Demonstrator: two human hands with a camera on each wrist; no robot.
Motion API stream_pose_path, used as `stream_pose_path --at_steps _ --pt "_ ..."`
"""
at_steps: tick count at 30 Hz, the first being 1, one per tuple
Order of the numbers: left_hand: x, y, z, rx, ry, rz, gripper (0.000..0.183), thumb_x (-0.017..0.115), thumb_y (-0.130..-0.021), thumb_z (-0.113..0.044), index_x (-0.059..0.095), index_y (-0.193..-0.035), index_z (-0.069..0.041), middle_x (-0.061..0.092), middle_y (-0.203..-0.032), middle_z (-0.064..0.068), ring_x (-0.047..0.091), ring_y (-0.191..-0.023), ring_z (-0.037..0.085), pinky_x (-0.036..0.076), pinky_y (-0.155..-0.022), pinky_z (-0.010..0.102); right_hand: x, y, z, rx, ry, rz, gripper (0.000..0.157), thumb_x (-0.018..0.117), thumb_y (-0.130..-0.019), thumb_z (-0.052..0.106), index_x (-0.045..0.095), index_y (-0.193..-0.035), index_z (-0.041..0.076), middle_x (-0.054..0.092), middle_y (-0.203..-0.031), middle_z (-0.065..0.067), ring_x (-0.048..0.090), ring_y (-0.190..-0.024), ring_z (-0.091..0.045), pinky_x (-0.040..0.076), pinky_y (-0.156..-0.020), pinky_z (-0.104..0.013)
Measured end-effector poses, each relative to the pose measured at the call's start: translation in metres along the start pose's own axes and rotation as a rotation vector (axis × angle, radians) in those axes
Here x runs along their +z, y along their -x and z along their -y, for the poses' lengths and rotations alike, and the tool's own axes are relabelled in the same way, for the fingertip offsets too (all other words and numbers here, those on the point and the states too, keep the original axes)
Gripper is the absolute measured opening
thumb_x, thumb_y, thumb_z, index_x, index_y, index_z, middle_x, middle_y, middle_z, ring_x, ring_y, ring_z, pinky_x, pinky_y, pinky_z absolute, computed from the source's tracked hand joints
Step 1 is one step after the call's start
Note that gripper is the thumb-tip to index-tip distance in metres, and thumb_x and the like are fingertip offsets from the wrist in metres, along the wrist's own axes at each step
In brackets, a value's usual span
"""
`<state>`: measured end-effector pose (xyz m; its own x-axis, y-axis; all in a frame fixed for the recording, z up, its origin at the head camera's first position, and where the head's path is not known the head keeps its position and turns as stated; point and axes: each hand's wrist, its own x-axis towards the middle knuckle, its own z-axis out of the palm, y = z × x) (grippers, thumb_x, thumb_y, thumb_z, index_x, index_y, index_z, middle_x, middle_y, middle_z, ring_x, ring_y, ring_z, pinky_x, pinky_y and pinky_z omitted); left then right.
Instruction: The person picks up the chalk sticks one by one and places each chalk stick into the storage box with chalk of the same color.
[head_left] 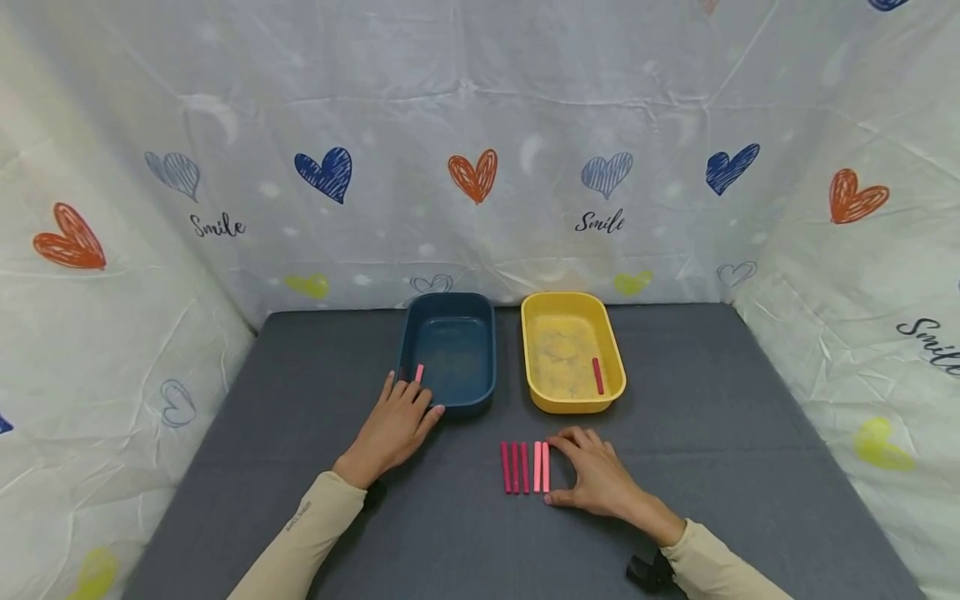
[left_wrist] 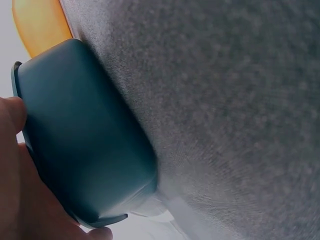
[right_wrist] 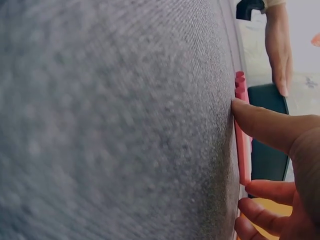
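My left hand [head_left: 393, 421] rests on the near left corner of a dark blue tub [head_left: 459, 400], its fingers over the rim. Inside this tub, a pink stick [head_left: 420, 372] is partly hidden behind those fingers. In the left wrist view, the thumb [left_wrist: 16, 112] lies against the tub's rim. On the table, my right hand [head_left: 596, 475] pinches the rightmost pink stick [head_left: 546, 467] by its two ends, between thumb and index finger. Another pink stick [head_left: 537, 467] lies beside it, followed leftward by several dark red sticks [head_left: 515, 468] in the same upright row.
To the right of the blue tub stands a yellow tub [head_left: 558, 407] with one dark red stick [head_left: 597, 376] in it. Both sit on a dark grey cloth-covered table [head_left: 465, 542]. A white curtain [head_left: 390, 108] with printed hearts hangs behind and at both sides.
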<state>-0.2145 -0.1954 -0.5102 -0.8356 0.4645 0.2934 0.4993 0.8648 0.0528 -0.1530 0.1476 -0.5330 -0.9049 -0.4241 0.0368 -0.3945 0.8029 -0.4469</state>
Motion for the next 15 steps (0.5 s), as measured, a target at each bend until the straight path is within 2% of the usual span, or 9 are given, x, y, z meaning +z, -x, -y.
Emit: stream_pose_path --at_steps 8,15 --pt "0.001 -0.001 0.001 0.019 -0.015 -0.011 0.028 0.052 -0.101 -0.037 0.058 -0.097 -0.009 0.059 -0.098 0.013 0.054 -0.107 0.035 0.028 -0.113 0.064 -0.002 -0.001 -0.001 0.009 -0.028 0.002 0.073 0.087 -0.070 0.046 0.060 -0.131 0.016 0.056 -0.126 -0.004 0.050 -0.113 -0.023 0.042 -0.086 -0.046" --pt "0.002 0.001 0.001 0.023 -0.024 -0.023 0.028 0.053 -0.101 -0.037 0.059 -0.097 -0.009 0.059 -0.097 0.013 0.055 -0.106 0.036 0.029 -0.113 0.065 -0.014 0.000 0.003 0.025 -0.088 -0.013 0.072 0.087 -0.070 0.044 0.060 -0.131 0.017 0.057 -0.125 -0.003 0.052 -0.118 -0.025 0.044 -0.098 -0.053"
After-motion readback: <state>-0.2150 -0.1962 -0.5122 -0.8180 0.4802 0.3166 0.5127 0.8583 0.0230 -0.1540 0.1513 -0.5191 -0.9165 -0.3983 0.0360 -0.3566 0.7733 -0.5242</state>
